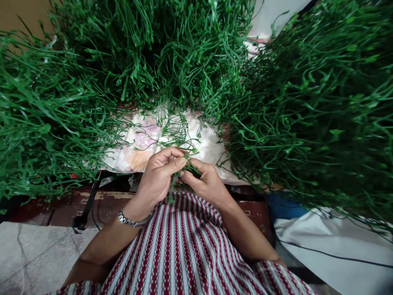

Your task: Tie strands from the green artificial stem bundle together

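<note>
My left hand [161, 174] pinches a thin green plastic-looking stem [188, 157] between thumb and forefinger. Close against it, my right hand [206, 180] is closed on the same green stem piece, thumb and forefinger pressed together. Some green strands hang down below my fingers. Both hands are in front of my body, over the near edge of a floral cloth [143, 157]. A few loose green stems [175, 127] lie on that cloth just beyond my hands. The fingers partly hide the spot where the pieces meet.
Large heaps of green stems rise at the left [46, 119], the back [147, 49] and the right [310, 110]. A black strap [90, 200] hangs at the near left edge. White fabric [334, 241] with a dark cord across it lies at lower right.
</note>
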Tool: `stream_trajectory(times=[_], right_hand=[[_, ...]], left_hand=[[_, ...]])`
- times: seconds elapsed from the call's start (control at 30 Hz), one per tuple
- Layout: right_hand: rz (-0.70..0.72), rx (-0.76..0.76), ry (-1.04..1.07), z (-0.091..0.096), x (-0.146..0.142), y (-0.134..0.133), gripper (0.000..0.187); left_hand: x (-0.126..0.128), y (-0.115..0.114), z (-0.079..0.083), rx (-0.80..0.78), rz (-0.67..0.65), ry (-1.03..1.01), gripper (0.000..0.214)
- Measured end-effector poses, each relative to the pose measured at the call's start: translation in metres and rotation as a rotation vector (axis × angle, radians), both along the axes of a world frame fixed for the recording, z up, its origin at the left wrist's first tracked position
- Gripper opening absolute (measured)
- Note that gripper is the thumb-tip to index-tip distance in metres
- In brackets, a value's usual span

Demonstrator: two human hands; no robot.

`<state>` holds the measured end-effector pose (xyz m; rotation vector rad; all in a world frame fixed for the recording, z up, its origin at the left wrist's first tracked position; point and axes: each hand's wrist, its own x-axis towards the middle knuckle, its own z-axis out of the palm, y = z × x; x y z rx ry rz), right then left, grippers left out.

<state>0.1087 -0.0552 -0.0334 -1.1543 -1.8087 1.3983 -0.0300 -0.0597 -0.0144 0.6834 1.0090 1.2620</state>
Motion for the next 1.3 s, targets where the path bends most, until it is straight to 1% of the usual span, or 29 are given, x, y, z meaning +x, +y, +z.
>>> stream_trajectory(times=[0.03, 0.1, 0.27, 0.3, 0.37, 0.43, 0.47, 0.57, 0.63, 0.7, 0.77, 0.83, 0.9, 0.93, 1.0, 1.03, 1.1, 1.2, 1.23, 1.3], right_hand=[[-0.002, -0.02, 0.032, 0.0, 0.001, 0.0, 0.013], [-0.022, -0.035, 0.069, 0.0, 0.003, 0.001, 0.01], [-0.047, -0.055, 0.085, 0.003, 0.005, -0.001, 0.012], [-0.042, -0.068, 0.104, 0.003, 0.005, -0.001, 0.013], [-0.01, -0.123, 0.171, 0.004, 0.005, 0.0, 0.018], [0.037, -0.232, 0.265, 0.004, 0.006, 0.002, 0.026], [0.05, -0.295, 0.318, 0.003, 0.007, 0.003, 0.031], [0.04, -0.468, 0.448, -0.001, 0.008, 0.005, 0.043], [0.03, -0.529, 0.491, -0.004, 0.008, 0.004, 0.048], [0.029, -0.552, 0.511, -0.005, 0.008, 0.002, 0.05], [0.021, -0.549, 0.54, -0.004, 0.007, 0.0, 0.047], [0.03, -0.54, 0.561, 0.0, 0.006, -0.002, 0.041], [0.042, -0.506, 0.546, 0.004, 0.006, -0.002, 0.032], [0.043, -0.478, 0.517, 0.006, 0.006, -0.003, 0.027], [0.032, -0.403, 0.426, 0.01, 0.006, -0.004, 0.018], [0.013, -0.36, 0.373, 0.011, 0.006, -0.005, 0.014], [0.001, -0.265, 0.273, 0.013, 0.006, -0.007, 0.008], [0.009, -0.089, 0.143, 0.014, 0.008, -0.009, 0.006], [0.017, -0.032, 0.094, 0.013, 0.009, -0.009, 0.007], [0.029, 0.058, -0.015, 0.011, 0.011, -0.009, 0.008]], left_hand=[[-0.003, -0.001, 0.001, 0.009, -0.034, 0.02, 0.005], [-0.01, -0.006, 0.0, 0.046, -0.086, 0.093, 0.011], [-0.02, -0.021, -0.009, 0.144, -0.17, 0.297, 0.018], [-0.019, -0.024, -0.011, 0.171, -0.159, 0.339, 0.018], [-0.017, -0.027, -0.013, 0.245, -0.072, 0.429, 0.013], [-0.015, -0.028, -0.014, 0.319, 0.021, 0.507, 0.008], [-0.014, -0.027, -0.013, 0.354, 0.043, 0.543, 0.008], [-0.015, -0.027, -0.012, 0.467, 0.025, 0.653, 0.013], [-0.016, -0.027, -0.014, 0.551, 0.01, 0.727, 0.019], [-0.018, -0.029, -0.018, 0.633, -0.004, 0.809, 0.024], [-0.018, -0.03, -0.022, 0.707, -0.008, 0.884, 0.029], [-0.018, -0.03, -0.025, 0.768, 0.001, 0.929, 0.034], [-0.017, -0.031, -0.025, 0.796, 0.005, 0.941, 0.037], [-0.016, -0.031, -0.024, 0.79, 0.003, 0.932, 0.038], [-0.015, -0.032, -0.022, 0.727, -0.004, 0.892, 0.035], [-0.014, -0.032, -0.02, 0.665, -0.006, 0.862, 0.031], [-0.013, -0.032, -0.019, 0.487, 0.005, 0.765, 0.02], [-0.014, -0.03, -0.018, 0.219, 0.029, 0.55, 0.008], [-0.015, -0.029, -0.018, 0.163, 0.018, 0.495, 0.007], [-0.016, -0.027, -0.015, 0.107, -0.045, 0.453, 0.009]])
